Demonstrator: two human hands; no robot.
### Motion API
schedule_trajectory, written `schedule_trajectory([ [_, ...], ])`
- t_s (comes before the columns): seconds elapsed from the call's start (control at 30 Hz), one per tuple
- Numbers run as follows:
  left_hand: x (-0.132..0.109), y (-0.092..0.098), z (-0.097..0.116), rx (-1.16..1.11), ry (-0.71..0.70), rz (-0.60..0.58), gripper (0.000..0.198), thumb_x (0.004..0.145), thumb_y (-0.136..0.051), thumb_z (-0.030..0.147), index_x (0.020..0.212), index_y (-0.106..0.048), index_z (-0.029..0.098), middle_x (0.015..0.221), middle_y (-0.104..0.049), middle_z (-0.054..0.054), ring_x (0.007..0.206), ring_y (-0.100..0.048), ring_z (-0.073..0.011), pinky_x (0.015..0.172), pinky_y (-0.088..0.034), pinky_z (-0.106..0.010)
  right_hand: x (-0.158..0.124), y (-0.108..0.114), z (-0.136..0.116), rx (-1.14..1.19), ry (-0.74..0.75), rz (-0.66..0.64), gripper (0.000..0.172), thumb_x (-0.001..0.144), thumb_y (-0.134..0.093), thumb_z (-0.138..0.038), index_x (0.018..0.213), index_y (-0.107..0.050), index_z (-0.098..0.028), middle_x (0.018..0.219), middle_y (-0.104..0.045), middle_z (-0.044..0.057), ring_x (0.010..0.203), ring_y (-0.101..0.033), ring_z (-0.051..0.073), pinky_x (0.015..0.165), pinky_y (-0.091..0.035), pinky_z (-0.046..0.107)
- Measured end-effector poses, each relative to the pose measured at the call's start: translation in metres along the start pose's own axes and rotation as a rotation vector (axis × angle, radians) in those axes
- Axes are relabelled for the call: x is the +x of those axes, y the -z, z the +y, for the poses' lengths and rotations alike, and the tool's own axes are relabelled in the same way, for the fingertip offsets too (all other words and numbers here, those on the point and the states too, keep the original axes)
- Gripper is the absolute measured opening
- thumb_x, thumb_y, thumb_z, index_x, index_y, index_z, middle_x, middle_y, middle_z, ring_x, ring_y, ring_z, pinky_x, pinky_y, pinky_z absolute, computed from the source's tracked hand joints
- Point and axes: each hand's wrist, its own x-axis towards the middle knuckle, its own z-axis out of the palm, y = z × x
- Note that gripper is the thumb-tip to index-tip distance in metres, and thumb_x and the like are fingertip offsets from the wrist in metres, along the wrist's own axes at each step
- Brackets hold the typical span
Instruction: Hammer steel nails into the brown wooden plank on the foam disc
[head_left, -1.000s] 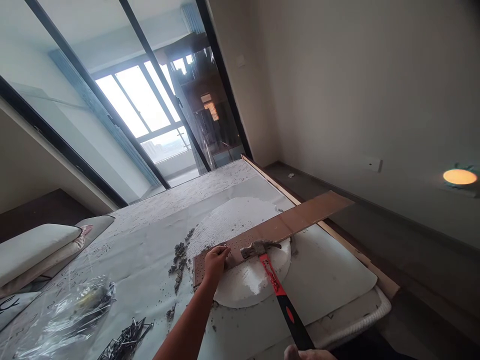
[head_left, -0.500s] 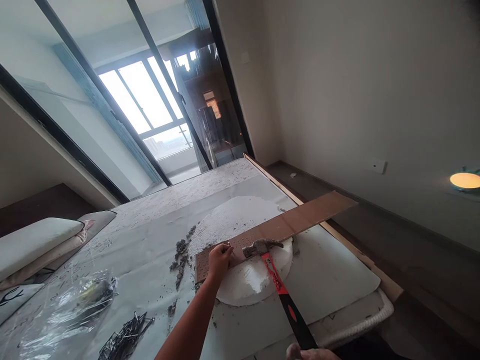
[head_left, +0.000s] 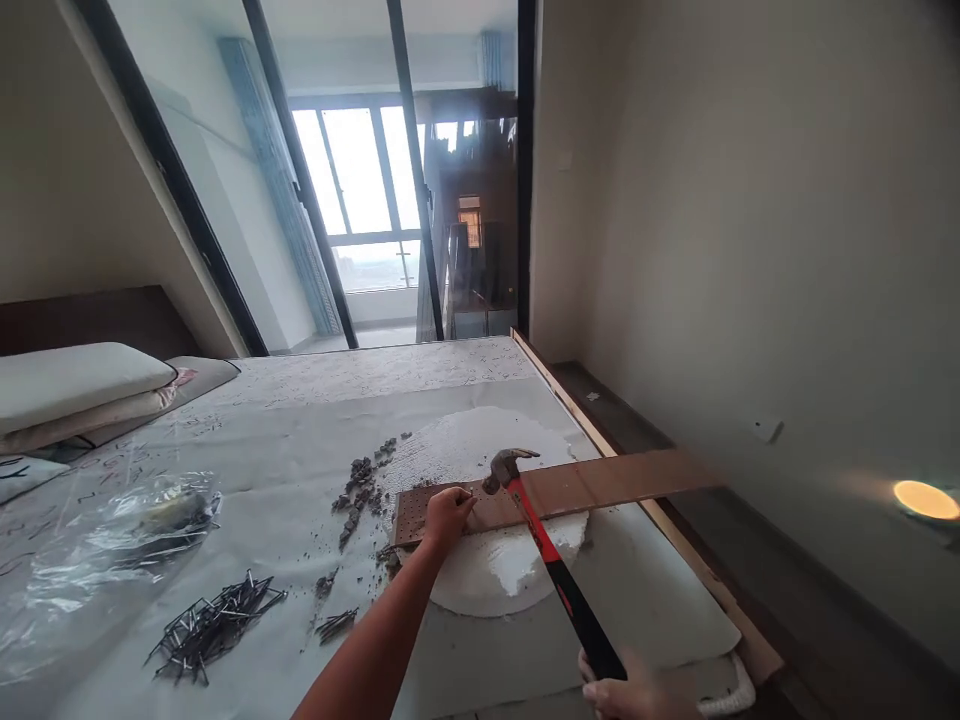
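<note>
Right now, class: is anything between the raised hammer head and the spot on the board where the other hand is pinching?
Nothing visible blocks it. The hammer head hangs just above the board, with only air between it and the left hand, whose fingertips sit right beside that spot.

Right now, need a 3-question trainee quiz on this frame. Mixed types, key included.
1. True or false: the hammer head is lifted clear of the wooden board.
2. Which hand grips the hammer handle? A) left hand B) right hand C) both
3. Fill in: the loose pile of nails lies on the sheet to the ____ of the left forearm.

Key
1. True: the head sits just above the board, near the left hand's fingertips.
2. B: the right hand holds the handle's black end; the left hand rests on the board's perforated end.
3. left
</note>
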Motion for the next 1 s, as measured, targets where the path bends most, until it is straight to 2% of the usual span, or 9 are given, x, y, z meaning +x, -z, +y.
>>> schedule_trajectory([
  [0.1, -0.001, 0.001, -0.002, -0.014, -0.001, 0.002, 0.019, 0.07, -0.056, 0.033, 0.064, -0.065, 0.017, 0.059, -0.062, -0.003, 0.06, -0.055, -0.016, 0.054, -0.033, -0.022, -0.007, -0.015, -0.033, -0.049, 0.007, 0.02, 0.025, 0.066, -0.055, -0.038, 0.073, -0.039, -0.021, 0.04, -0.028, -0.013, 0.034, -0.021, 0.003, 0.037, -0.016, 0.019],
  [0.2, -0.002, 0.001, -0.004, -0.009, -0.003, 0.008, 0.015, 0.069, -0.058, 0.029, 0.064, -0.066, 0.017, 0.061, -0.063, -0.003, 0.063, -0.056, -0.0159, 0.056, -0.033, -0.022, 0.0, -0.031, -0.047, -0.112, -0.054, 0.071, 0.027, 0.063, -0.053, -0.039, 0.073, -0.034, -0.022, 0.037, -0.028, -0.014, 0.03, -0.02, 0.004, 0.034, -0.015, 0.02],
  [0.3, -0.003, 0.001, -0.007, 0.001, -0.022, 0.022, 0.015, 0.069, -0.057, 0.026, 0.06, -0.065, 0.017, 0.061, -0.063, -0.003, 0.062, -0.055, -0.0155, 0.056, -0.032, -0.022, 0.01, -0.037, -0.049, -0.178, -0.135, 0.079, 0.03, 0.055, -0.053, -0.041, 0.067, -0.032, -0.023, 0.032, -0.028, -0.014, 0.027, -0.02, 0.003, 0.032, -0.014, 0.02],
  [0.37, -0.005, 0.0, -0.01, -0.004, -0.04, 0.036, 0.015, 0.069, -0.057, 0.025, 0.058, -0.064, 0.017, 0.061, -0.063, -0.004, 0.061, -0.054, -0.0153, 0.056, -0.032, -0.022, 0.012, -0.037, -0.051, -0.187, -0.133, 0.062, 0.031, 0.053, -0.054, -0.04, 0.064, -0.031, -0.023, 0.031, -0.028, -0.013, 0.028, -0.021, 0.003, 0.033, -0.015, 0.019],
  [0.53, -0.007, 0.0, -0.013, -0.095, -0.045, 0.037, 0.019, 0.068, -0.057, 0.029, 0.053, -0.062, 0.017, 0.061, -0.063, -0.005, 0.062, -0.054, -0.0168, 0.056, -0.033, -0.023, 0.01, -0.038, -0.057, -0.206, -0.079, 0.1, 0.025, 0.065, -0.053, -0.038, 0.068, -0.034, -0.022, 0.038, -0.032, -0.013, 0.029, -0.02, 0.002, 0.035, -0.017, 0.02],
  [0.7, -0.008, -0.001, -0.013, -0.081, -0.039, 0.053, 0.015, 0.067, -0.056, 0.024, 0.056, -0.064, 0.017, 0.064, -0.064, -0.005, 0.063, -0.055, -0.0167, 0.058, -0.034, -0.023, 0.019, -0.039, -0.048, -0.36, -0.191, 0.13, 0.024, 0.056, -0.056, -0.029, 0.059, -0.033, -0.023, 0.033, -0.028, -0.012, 0.03, -0.025, 0.004, 0.035, -0.014, 0.021],
  [0.87, -0.008, -0.003, -0.014, -0.074, -0.063, 0.063, 0.013, 0.067, -0.059, 0.022, 0.058, -0.066, 0.017, 0.068, -0.066, -0.006, 0.065, -0.056, -0.0178, 0.061, -0.036, -0.025, 0.013, -0.043, -0.053, -0.268, -0.104, 0.099, 0.018, 0.062, -0.051, -0.031, 0.064, -0.036, -0.022, 0.034, -0.028, -0.013, 0.03, -0.02, 0.003, 0.037, -0.017, 0.02],
  [1.0, -0.009, -0.003, -0.014, -0.044, -0.041, 0.06, 0.012, 0.066, -0.057, 0.021, 0.059, -0.066, 0.017, 0.067, -0.065, -0.005, 0.066, -0.055, -0.0176, 0.063, -0.036, -0.025, 0.01, -0.044, -0.054, -0.372, -0.126, 0.104, 0.017, 0.062, -0.054, -0.026, 0.061, -0.038, -0.021, 0.036, -0.032, -0.011, 0.033, -0.026, 0.004, 0.039, -0.019, 0.02],
])
